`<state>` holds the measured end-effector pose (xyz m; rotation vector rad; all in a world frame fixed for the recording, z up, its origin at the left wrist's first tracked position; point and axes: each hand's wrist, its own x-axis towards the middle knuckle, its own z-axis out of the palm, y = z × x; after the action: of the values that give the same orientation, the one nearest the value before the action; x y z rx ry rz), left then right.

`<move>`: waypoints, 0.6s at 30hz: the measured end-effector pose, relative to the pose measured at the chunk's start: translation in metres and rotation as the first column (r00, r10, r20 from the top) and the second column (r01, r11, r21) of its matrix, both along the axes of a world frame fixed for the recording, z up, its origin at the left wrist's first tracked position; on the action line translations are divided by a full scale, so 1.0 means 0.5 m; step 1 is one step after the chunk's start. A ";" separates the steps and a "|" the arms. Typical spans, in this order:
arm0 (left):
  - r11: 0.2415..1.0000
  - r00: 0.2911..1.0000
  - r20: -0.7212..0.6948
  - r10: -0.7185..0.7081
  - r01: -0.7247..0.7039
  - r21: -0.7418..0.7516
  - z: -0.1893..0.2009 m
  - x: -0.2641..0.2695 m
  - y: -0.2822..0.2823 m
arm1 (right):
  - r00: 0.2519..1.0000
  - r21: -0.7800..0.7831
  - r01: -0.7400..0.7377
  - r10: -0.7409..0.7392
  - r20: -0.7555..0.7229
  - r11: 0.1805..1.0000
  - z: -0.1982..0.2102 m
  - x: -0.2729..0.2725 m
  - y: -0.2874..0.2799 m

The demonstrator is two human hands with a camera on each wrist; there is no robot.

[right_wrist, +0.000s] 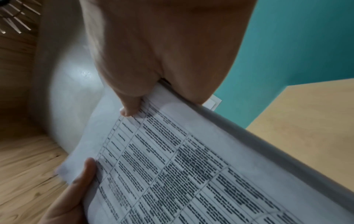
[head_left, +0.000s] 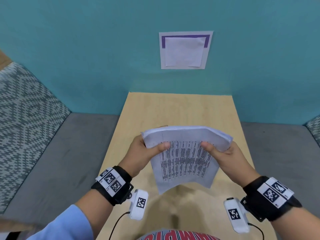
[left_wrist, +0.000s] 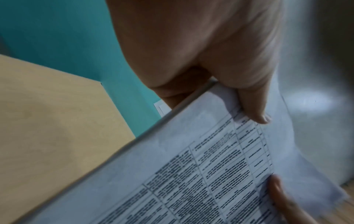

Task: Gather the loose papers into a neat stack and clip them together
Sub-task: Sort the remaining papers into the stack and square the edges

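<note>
I pinch the papers (head_left: 186, 154) with my left hand (head_left: 144, 153) and right hand (head_left: 228, 156), one at each side; long axis runs toward me, above the table (head_left: 181, 110).

Counts — paper stack (head_left: 186, 153): one; hands: two; table (head_left: 181, 110): one; wall sheet (head_left: 185, 50): one.

Papers (head_left: 186, 158) above table (head_left: 180, 108), between left hand (head_left: 141, 153) and right hand (head_left: 230, 156)
</note>
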<state>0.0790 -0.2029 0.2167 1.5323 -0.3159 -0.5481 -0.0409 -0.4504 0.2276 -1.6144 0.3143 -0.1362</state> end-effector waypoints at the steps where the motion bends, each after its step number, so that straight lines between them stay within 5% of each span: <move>1: 0.999 0.999 -0.032 -0.040 0.039 -0.025 0.001 0.002 -0.002 | 1.000 0.017 0.015 -0.015 -0.004 1.000 -0.001 0.000 -0.002; 6: 0.984 0.979 -0.114 -0.170 0.174 0.026 0.011 0.004 -0.010 | 0.999 0.062 0.024 -0.022 -0.038 0.998 -0.006 0.000 -0.007; 14: 0.974 0.968 0.111 0.223 -0.226 0.013 0.005 -0.012 -0.049 | 0.991 0.037 0.099 -0.102 0.084 0.994 -0.002 0.018 0.003; 18: 0.956 0.947 0.134 0.293 -0.289 -0.049 0.015 -0.010 -0.065 | 0.978 0.026 0.123 -0.125 0.167 0.992 -0.005 0.027 0.011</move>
<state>0.0743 -0.2354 0.2240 1.5580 -0.1975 -0.2026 -0.0271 -0.4450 0.2252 -1.5565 0.2846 -0.3628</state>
